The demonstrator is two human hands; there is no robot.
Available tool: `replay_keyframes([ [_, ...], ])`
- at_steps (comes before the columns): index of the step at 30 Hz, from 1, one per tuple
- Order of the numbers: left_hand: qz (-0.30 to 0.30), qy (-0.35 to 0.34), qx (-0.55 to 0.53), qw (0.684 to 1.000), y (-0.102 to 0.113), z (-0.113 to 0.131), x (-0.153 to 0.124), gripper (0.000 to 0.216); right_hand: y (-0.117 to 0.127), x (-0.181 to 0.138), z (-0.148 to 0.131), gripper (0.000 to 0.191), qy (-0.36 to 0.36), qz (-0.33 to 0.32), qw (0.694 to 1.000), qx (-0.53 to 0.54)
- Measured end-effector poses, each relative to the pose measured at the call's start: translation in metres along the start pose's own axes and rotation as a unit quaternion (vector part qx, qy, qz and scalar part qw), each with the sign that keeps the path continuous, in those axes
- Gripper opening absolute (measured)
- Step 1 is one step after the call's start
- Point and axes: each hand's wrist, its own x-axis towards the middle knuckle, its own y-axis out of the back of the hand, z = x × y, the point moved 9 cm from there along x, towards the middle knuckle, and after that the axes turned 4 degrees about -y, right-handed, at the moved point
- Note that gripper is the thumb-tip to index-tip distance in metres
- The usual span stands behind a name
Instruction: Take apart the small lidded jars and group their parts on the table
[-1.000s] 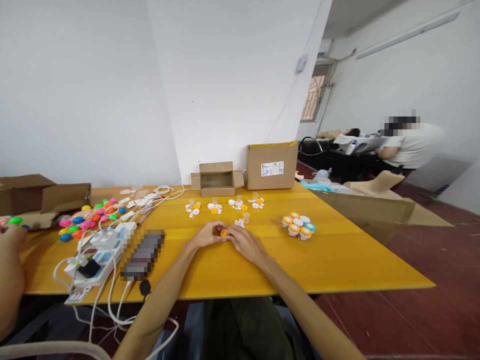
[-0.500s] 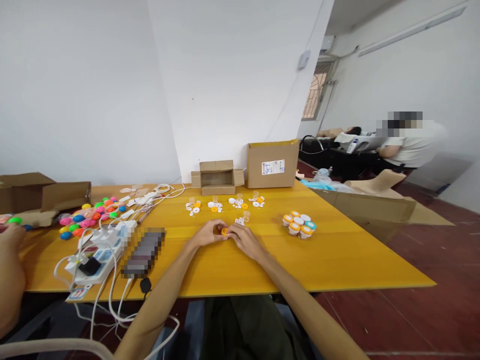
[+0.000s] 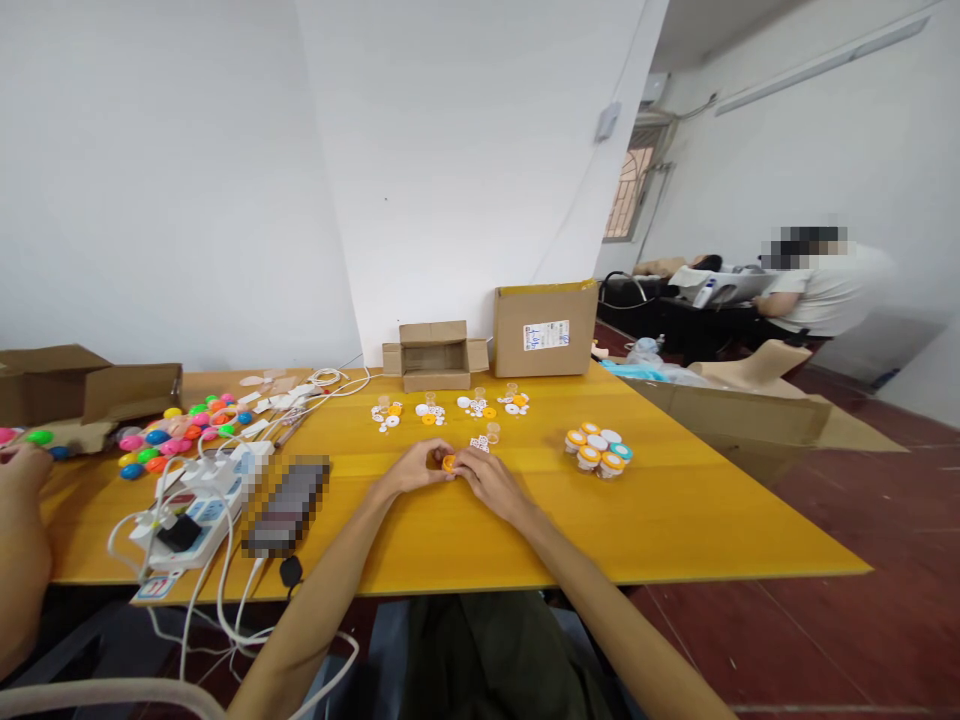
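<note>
My left hand and my right hand meet over the middle of the yellow table. Both are closed around one small orange cap, pinched between their fingertips. Just behind the hands lie small white and orange parts in several little groups, with a few tiny clear cups among them. To the right stands a cluster of small jars with orange, white and teal lids.
Two cardboard boxes stand at the table's far edge. A power strip with white cables and a dark phone lie at left, beyond them coloured balls. Another person's arm is at far left; someone sits at back right.
</note>
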Motion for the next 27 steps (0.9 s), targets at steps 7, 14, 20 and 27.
replay_keyframes([
  [7, -0.002, 0.002, 0.000, 1.000, 0.000, 0.000, 0.000, 0.028, 0.003, 0.000, 0.000, 0.021, -0.004, 0.013, 1.000, -0.002],
  [14, -0.004, -0.006, -0.014, 1.000, -0.002, -0.004, 0.000, 0.022, 0.011, -0.001, 0.001, 0.021, -0.007, 0.058, 0.998, 0.006],
  [20, 0.031, -0.007, 0.026, 0.999, 0.011, -0.005, 0.001, 0.018, 0.020, -0.003, 0.003, 0.020, -0.017, 0.114, 0.993, -0.017],
  [27, 0.112, -0.016, 0.039, 0.993, 0.036, -0.002, 0.002, 0.011, 0.005, -0.003, -0.009, 0.020, 0.043, 0.043, 0.995, -0.077],
])
